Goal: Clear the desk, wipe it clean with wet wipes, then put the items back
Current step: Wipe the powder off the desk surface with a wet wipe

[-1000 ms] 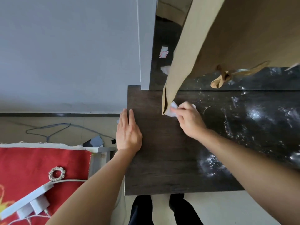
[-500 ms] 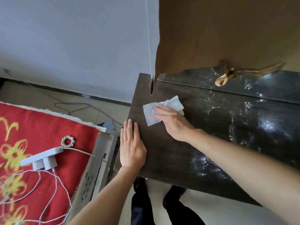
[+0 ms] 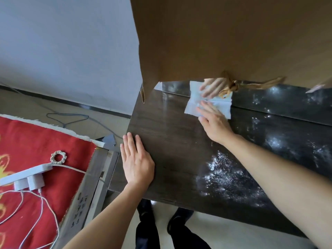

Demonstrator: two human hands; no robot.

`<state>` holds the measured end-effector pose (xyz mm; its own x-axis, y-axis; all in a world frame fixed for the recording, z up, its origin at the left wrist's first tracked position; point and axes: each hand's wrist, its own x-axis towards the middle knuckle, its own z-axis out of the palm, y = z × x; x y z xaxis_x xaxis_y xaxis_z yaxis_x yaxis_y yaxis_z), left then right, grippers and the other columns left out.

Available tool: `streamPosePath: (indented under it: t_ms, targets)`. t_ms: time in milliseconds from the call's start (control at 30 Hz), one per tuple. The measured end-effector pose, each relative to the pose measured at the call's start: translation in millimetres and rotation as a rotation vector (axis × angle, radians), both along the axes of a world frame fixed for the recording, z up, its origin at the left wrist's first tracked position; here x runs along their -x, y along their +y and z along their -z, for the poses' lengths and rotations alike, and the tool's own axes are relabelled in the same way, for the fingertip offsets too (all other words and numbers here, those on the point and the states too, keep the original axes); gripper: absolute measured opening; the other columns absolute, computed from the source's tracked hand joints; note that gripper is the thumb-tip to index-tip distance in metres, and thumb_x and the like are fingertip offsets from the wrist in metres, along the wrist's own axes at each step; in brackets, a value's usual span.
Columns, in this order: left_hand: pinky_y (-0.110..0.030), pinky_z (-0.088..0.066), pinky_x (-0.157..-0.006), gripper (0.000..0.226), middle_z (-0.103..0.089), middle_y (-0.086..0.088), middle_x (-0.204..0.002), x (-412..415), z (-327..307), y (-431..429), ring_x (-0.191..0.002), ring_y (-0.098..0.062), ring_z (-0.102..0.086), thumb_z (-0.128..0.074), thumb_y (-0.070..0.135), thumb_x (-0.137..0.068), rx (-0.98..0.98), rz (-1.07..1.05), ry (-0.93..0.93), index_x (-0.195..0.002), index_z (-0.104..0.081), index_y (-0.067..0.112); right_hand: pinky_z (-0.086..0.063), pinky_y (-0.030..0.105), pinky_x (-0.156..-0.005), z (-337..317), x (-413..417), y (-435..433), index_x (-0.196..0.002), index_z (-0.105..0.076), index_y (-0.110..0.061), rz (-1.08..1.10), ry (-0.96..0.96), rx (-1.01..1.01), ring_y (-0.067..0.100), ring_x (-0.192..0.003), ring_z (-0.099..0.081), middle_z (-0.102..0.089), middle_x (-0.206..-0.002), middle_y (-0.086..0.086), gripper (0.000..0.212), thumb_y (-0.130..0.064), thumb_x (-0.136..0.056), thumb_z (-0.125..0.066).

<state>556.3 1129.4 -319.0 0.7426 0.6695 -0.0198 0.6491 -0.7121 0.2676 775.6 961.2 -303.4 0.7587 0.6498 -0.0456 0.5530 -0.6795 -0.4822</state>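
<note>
A dark wooden desk [image 3: 170,151] fills the middle and right of the head view, with white dust on its near right part. A white wet wipe [image 3: 221,105] lies flat at the desk's far edge, against a mirror that reflects it. My right hand [image 3: 213,121] presses the wipe down with straight fingers. My left hand [image 3: 136,160] rests flat on the desk's left edge and holds nothing.
A brown paper bag [image 3: 224,38] with a ribbon handle hangs over the desk's far side. To the left, a red blanket [image 3: 30,146] carries a white power strip [image 3: 23,174], chargers, cables and a woven ring [image 3: 58,157]. My shoes [image 3: 179,220] stand below the desk's front edge.
My right hand has slid the wipe from the desk's far-left corner to the right along the back edge, and the wipe now lies spread out. The left hand stays flat on the left edge.
</note>
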Motion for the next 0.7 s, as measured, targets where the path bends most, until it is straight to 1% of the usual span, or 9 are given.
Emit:
streamPosePath:
  t_ms: [100,200,267,367,467,533,600,633,700]
  targets:
    - [-0.047,-0.011,-0.119,0.056,-0.024,-0.025,-0.152,-6,2,-10,-0.145,-0.036,-0.014,-0.020,0.020,-0.092,0.016,-0.040,0.016,-0.142,-0.033,-0.001,-0.028,0.037,-0.111,-3,-17,-52,-0.129,-0.057,-0.007,0.155,-0.035,0.039,0.028,-0.133,-0.039,-0.048,-0.141,0.009,0.035,-0.007,-0.095,-0.047]
    - [-0.047,-0.011,-0.119,0.055,-0.022,-0.024,-0.153,-6,3,-10,-0.145,-0.036,-0.012,-0.022,0.021,-0.093,0.014,-0.045,0.023,-0.143,-0.032,-0.001,-0.039,0.036,-0.096,-1,-11,-41,-0.113,-0.067,-0.004,0.315,-0.072,-0.016,0.039,-0.112,-0.052,-0.060,-0.123,0.018,0.030,-0.008,-0.090,-0.048]
    - [-0.047,-0.011,-0.119,0.056,-0.023,-0.024,-0.153,-6,3,-10,-0.145,-0.036,-0.012,-0.019,0.022,-0.093,-0.004,-0.035,0.026,-0.142,-0.032,-0.001,-0.041,0.037,-0.092,1,-3,2,-0.108,-0.069,-0.005,0.262,-0.115,-0.050,0.038,-0.108,-0.053,-0.060,-0.120,0.017,0.029,-0.009,-0.089,-0.047]
    - [-0.046,-0.011,-0.119,0.057,-0.023,-0.023,-0.153,-6,4,-11,-0.145,-0.035,-0.013,-0.019,0.024,-0.092,-0.005,-0.043,0.031,-0.142,-0.033,0.000,-0.035,0.037,-0.099,4,13,60,-0.115,-0.067,-0.012,0.039,-0.052,-0.051,0.030,-0.119,-0.044,-0.054,-0.134,0.006,0.029,-0.009,-0.094,-0.048]
    - [-0.046,-0.013,-0.119,0.057,-0.024,-0.023,-0.153,-6,5,-10,-0.145,-0.035,-0.014,-0.020,0.023,-0.092,-0.016,-0.049,0.021,-0.142,-0.034,0.000,-0.029,0.029,-0.106,9,10,43,-0.118,-0.067,-0.012,-0.069,-0.038,-0.059,0.023,-0.128,-0.041,-0.053,-0.137,0.003,0.031,-0.006,-0.094,-0.047]
    - [-0.046,-0.011,-0.119,0.056,-0.023,-0.023,-0.153,-6,5,-10,-0.145,-0.035,-0.013,-0.022,0.023,-0.092,-0.019,-0.044,0.021,-0.142,-0.033,0.000,-0.036,0.030,-0.100,7,0,-2,-0.108,-0.069,-0.003,0.036,-0.070,-0.016,0.031,-0.121,-0.049,-0.060,-0.127,0.012,0.028,-0.006,-0.092,-0.047]
    - [-0.044,-0.008,-0.120,0.056,-0.020,-0.022,-0.155,-7,3,-11,-0.146,-0.033,-0.010,-0.025,0.023,-0.093,-0.016,-0.036,0.041,-0.144,-0.031,0.001,-0.037,0.032,-0.087,1,-13,-54,-0.095,-0.071,0.002,0.254,-0.163,0.001,0.040,-0.101,-0.056,-0.065,-0.109,0.021,0.024,-0.003,-0.087,-0.049]
    - [-0.044,-0.008,-0.120,0.055,-0.020,-0.021,-0.155,-7,3,-11,-0.146,-0.033,-0.010,-0.026,0.023,-0.093,-0.014,-0.039,0.047,-0.144,-0.031,0.001,-0.036,0.030,-0.083,0,-18,-74,-0.095,-0.072,0.001,0.365,-0.179,-0.005,0.041,-0.094,-0.055,-0.065,-0.105,0.021,0.022,-0.002,-0.085,-0.052]
    - [-0.045,-0.010,-0.120,0.054,-0.021,-0.022,-0.154,-7,3,-11,-0.145,-0.034,-0.011,-0.027,0.022,-0.093,-0.016,-0.046,0.045,-0.143,-0.032,0.001,-0.037,0.027,-0.079,2,-20,-84,-0.095,-0.073,-0.002,0.564,-0.142,-0.029,0.040,-0.090,-0.055,-0.062,-0.102,0.019,0.020,0.000,-0.084,-0.057]
